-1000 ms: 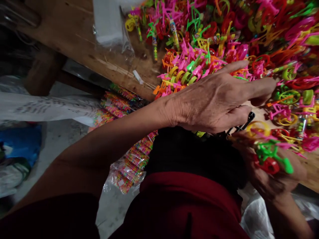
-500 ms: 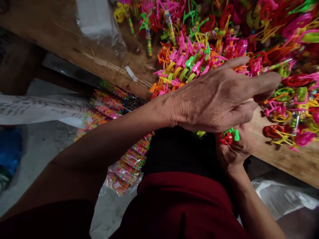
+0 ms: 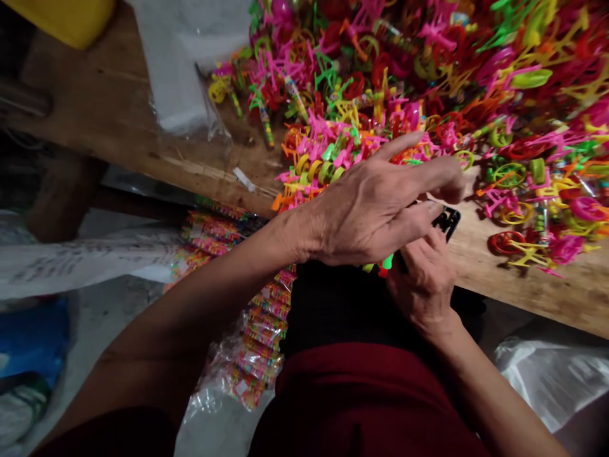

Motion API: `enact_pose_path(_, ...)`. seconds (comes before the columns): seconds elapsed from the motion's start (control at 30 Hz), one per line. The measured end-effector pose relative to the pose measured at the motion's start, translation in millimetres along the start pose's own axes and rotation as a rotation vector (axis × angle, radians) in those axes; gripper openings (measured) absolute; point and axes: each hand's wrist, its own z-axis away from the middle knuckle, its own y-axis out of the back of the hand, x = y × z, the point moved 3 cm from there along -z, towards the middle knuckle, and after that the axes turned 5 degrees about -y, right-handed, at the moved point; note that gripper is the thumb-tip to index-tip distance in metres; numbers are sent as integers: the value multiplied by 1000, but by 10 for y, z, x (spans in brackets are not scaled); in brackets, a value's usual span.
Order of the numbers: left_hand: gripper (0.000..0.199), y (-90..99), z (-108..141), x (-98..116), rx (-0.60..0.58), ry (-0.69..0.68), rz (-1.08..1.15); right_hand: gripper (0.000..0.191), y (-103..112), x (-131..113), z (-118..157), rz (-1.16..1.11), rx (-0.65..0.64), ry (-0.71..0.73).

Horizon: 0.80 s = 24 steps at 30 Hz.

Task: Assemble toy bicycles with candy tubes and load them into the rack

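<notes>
My left hand [image 3: 375, 203] hovers palm down at the table's near edge, its outer finger stretched and the others bent. Its thumb and whatever lies beneath it are hidden. Under it peeks a bit of a green and red plastic toy [image 3: 387, 262]. Just below, my right hand [image 3: 425, 273] is closed round a black tool that looks like a stapler [image 3: 447, 222]; only its rounded end shows past the fingers. Left of my left hand, small pink, yellow and green plastic toys [image 3: 320, 170] lie packed in rows.
A large heap of bright plastic toys [image 3: 504, 133] covers the far right of the wooden table [image 3: 547, 292]. Clear plastic bags [image 3: 181, 82] lie at the back left. A strip of packed toys [image 3: 264, 336] hangs below the edge. A plastic sack [image 3: 552, 381] stands lower right.
The view has shifted. My left hand has moved left. The black tool now shows in my right hand, and the green and red toy is mostly hidden under my left.
</notes>
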Motion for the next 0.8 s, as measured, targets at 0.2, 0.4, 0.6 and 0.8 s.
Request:
enact_pose_path(0.2, 46, 110, 59, 50, -15, 101, -38, 23, -75, 19, 59, -73, 41, -37)
enact_pose_path(0.4, 41, 72, 182, 194, 34, 174, -352, 22, -126, 14, 76, -19, 25, -63)
enact_pose_path(0.6, 72, -114, 402, 298, 186, 327, -509, 29, 147, 77, -16, -265, -100, -104)
enact_pose_path(0.8, 97, -366, 513, 350, 241, 508, -608, 23, 263, 256, -143, -529, -137, -343)
